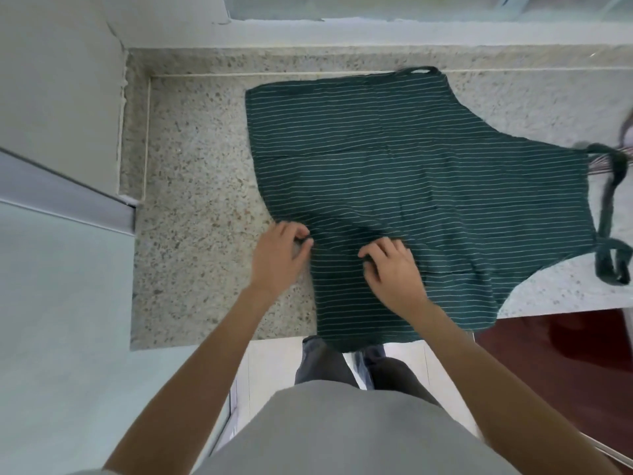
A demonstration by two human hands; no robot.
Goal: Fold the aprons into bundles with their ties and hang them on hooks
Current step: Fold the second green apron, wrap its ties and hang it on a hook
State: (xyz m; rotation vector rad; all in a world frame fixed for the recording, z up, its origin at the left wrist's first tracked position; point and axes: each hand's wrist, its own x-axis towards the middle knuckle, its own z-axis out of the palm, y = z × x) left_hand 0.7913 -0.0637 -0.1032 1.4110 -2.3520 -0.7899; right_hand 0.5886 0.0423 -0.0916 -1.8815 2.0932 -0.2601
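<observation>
Dark green cotton apron with thin white stripes lies spread flat on the speckled grey stone bench, bib end toward the right edge, skirt hem toward the left. Its near portion overhangs the front edge and droops slightly toward the person's legs.

Neck loop and a dark green fabric tie trail loose off the bib at the right edge; another tie end peeks out at the back edge, near the wall.

Left hand sits at the apron's left edge, fingers curled and pinching the hem. Right hand rests on the cloth just beside it, fingertips bunched on a small pleat of fabric. Both grips look closed on cloth, lightly.

Handling judgement: light, limp, thin weave; no stiffness, so it will sag wherever unsupported and crease readily. Likely slides easily on the polished stone. Best taken by hem edges and corners, both hands apart, for a straight fold. Ties are loose and may snag or drag; gather them last for binding.
</observation>
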